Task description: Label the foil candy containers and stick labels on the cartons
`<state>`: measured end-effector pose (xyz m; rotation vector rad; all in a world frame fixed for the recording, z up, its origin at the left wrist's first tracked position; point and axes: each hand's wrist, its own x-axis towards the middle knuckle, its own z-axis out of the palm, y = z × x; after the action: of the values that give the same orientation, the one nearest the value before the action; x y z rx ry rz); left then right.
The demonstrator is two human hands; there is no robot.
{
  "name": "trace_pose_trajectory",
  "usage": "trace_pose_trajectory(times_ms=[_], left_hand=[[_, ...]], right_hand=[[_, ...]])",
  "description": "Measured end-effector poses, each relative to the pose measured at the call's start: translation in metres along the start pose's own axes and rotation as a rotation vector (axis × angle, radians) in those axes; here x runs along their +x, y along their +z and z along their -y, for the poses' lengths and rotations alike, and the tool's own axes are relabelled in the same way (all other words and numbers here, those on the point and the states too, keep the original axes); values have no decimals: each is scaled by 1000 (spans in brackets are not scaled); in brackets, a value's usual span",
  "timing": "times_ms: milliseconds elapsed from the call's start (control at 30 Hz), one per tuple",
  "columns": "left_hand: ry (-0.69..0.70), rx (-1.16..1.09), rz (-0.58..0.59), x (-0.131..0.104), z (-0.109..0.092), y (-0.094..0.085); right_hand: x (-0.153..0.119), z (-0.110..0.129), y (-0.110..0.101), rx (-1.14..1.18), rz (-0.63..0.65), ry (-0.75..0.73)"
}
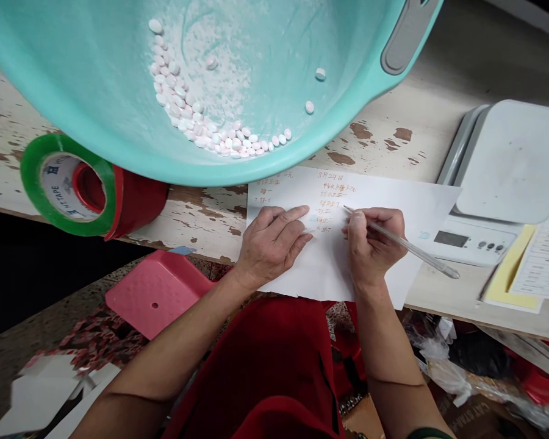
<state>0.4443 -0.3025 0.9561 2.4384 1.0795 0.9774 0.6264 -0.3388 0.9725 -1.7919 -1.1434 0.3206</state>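
My right hand (376, 244) is closed around a slim clear pen (414, 249). The pen's tip is just above a white sheet of paper (333, 268), beside a column of orange handwriting. On the sheet's left part rests my left hand (274, 239), index finger stretched toward the writing. A small clear piece that looks like a pen cap (308, 231) shows between its thumb and bent fingers. A large turquoise basin (201, 174) stands over the paper's top edge, with many pale pink and white tablets (196, 125) and white powder inside.
Rolls of green tape (32, 189) and red tape (141, 204) stand left of the basin. A white digital scale (515, 158) is at right, next to yellow paper (515, 274) and a printed sheet (546, 256). A pink stool (150, 292) stands below the worn table edge.
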Motion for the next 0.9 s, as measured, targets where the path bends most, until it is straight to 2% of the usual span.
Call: trace_pose_trajectory(times_ms=[233, 433, 567, 733, 833, 900], left_hand=[[-10, -26, 3, 1, -1, -1], [-12, 11, 14, -1, 0, 0], [-15, 9, 34, -2, 0, 0], [-9, -10, -11, 1, -1, -1], [-10, 8, -11, 0, 2, 2], [12, 29, -53, -2, 5, 4]], right_hand=[[3, 3, -1, -1, 74, -14], [2, 2, 2, 11, -25, 1], [5, 7, -2, 15, 41, -55], [8, 14, -9, 64, 105, -147], [10, 12, -6, 108, 74, -143], [12, 9, -3, 162, 50, -111]])
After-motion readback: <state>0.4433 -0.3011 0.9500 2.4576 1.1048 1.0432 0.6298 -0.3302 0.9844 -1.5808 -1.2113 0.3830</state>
